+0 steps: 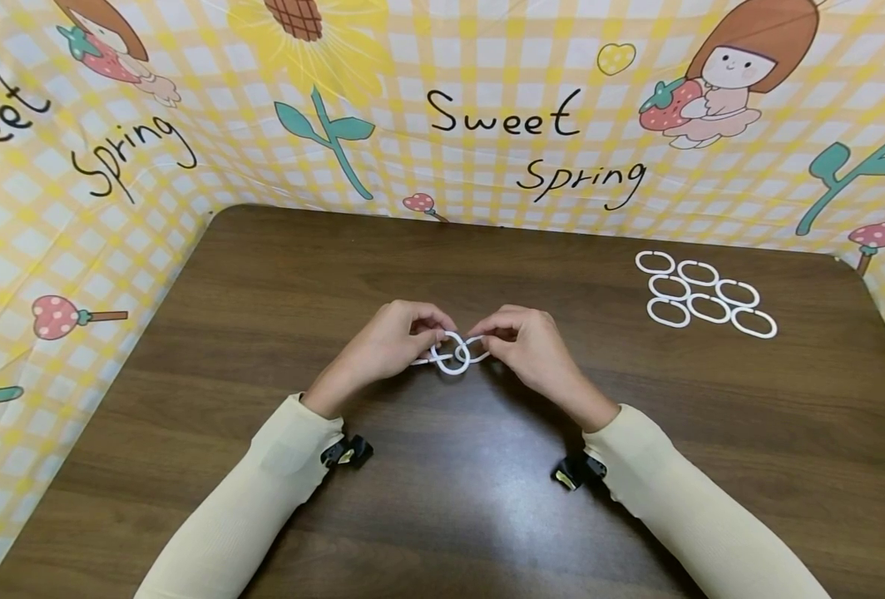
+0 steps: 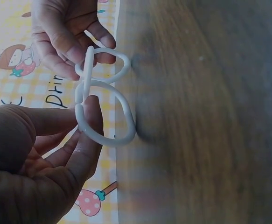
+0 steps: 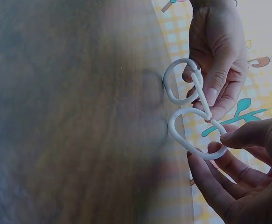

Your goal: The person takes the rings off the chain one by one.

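Note:
Three white C-shaped plastic links hang together in a short chain between my hands, above the table. My left hand (image 1: 393,341) pinches the chain's left end, where the left link (image 2: 132,123) meets the middle link (image 1: 453,372); whether its fingertips grip one or both is unclear. My right hand (image 1: 532,345) pinches the right link (image 3: 173,126) between thumb and fingers. Seen from the wrist views, the middle link is nearly edge-on, passing through the links on both sides. Small gaps show in the left and right links.
Several loose white links (image 1: 669,288) lie in a cluster at the back right of the brown wooden table (image 1: 412,499). A yellow checked cloth (image 1: 472,66) with printed figures and lettering hangs behind the table and along its left side.

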The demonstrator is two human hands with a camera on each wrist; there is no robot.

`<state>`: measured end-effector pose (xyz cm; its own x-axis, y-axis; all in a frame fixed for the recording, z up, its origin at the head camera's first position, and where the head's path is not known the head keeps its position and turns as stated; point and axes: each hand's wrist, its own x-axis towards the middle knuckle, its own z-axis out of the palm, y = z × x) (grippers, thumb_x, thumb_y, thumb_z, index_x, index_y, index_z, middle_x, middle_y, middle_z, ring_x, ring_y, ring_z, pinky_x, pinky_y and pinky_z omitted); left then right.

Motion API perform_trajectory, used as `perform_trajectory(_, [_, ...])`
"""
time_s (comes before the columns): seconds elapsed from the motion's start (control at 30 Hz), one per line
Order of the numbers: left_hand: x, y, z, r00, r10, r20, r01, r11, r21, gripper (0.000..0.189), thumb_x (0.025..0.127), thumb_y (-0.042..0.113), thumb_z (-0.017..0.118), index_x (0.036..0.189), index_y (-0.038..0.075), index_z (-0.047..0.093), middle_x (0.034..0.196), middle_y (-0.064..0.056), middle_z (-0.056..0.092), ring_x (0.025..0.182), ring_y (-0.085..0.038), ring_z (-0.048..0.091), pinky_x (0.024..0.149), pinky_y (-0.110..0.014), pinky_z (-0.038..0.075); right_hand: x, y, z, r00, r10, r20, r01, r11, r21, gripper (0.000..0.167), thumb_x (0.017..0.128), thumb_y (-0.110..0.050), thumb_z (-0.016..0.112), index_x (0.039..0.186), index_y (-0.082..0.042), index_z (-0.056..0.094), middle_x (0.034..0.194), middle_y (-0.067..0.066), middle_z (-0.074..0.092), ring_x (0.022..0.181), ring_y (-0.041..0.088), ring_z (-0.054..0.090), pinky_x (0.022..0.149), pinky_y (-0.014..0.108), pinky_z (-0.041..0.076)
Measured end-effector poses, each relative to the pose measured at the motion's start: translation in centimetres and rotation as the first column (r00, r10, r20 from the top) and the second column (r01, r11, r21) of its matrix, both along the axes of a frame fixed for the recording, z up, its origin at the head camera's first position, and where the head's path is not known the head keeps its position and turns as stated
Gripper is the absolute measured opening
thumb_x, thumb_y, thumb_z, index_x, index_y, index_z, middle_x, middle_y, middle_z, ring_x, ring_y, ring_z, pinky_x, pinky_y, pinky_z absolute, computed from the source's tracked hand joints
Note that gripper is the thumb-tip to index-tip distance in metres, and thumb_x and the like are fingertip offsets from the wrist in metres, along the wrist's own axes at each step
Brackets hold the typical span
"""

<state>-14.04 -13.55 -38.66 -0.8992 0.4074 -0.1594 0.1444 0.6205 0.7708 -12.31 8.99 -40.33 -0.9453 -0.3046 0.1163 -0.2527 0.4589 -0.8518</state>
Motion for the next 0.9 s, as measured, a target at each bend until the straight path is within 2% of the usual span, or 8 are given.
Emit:
perform_trajectory(0.17, [0.1, 0.0, 0.0, 0.998, 0.004, 0.066, -0.007, 0.999, 0.045, 0.015, 0.103, 0.007, 0.064, 0.109, 0.008, 0.077, 0.095, -0.010, 0.076, 0.071, -0.013, 0.068, 0.065, -0.028, 0.058, 0.0, 0.2, 0.0, 1.000, -0.014, -0.001, 0.014, 1.000, 0.009, 0.016, 0.089, 0.003, 0.072, 0.095, -0.007, 0.084, 0.093, 0.008, 0.077, 0.080, 0.013, 0.064, 0.073, 0.023, 0.051])
perform_trajectory(0.27, [0.1, 0.0, 0.0, 0.996, 0.005, 0.085, -0.010, 0.998, 0.060, 0.015, 0.103, 0.007, 0.064, 0.110, 0.007, 0.077, 0.095, -0.011, 0.075, 0.072, -0.014, 0.069, 0.066, -0.031, 0.060, 0.0, 0.4, 0.0, 1.000, -0.020, 0.007, 0.020, 1.000, 0.010, 0.016, 0.089, 0.003, 0.072, 0.095, -0.007, 0.084, 0.094, 0.008, 0.077, 0.077, 0.013, 0.064, 0.070, 0.022, 0.051])
perform_trajectory(0.6, [0.3, 0.0, 0.0, 0.996, -0.013, 0.093, 0.006, 0.997, 0.076, 0.015, 0.103, 0.004, 0.062, 0.111, 0.006, 0.075, 0.095, -0.011, 0.073, 0.074, -0.016, 0.071, 0.069, -0.031, 0.060, -0.1, 1.2, 0.1, 0.998, -0.046, 0.050, 0.047, 0.999, -0.015, 0.018, 0.090, 0.004, 0.070, 0.100, -0.004, 0.083, 0.098, 0.012, 0.078, 0.075, 0.015, 0.069, 0.065, 0.021, 0.054])
perform_trajectory(0.9, [0.2, 0.0, 0.0, 0.995, -0.018, 0.099, 0.009, 0.996, 0.088, 0.015, 0.103, 0.004, 0.063, 0.112, 0.004, 0.075, 0.096, -0.013, 0.073, 0.075, -0.019, 0.072, 0.070, -0.032, 0.061, -0.3, 2.8, 0.4, 0.990, -0.092, 0.104, 0.100, 0.993, -0.068, 0.016, 0.091, 0.008, 0.069, 0.102, 0.004, 0.080, 0.103, 0.022, 0.077, 0.068, 0.020, 0.075, 0.062, 0.034, 0.063])
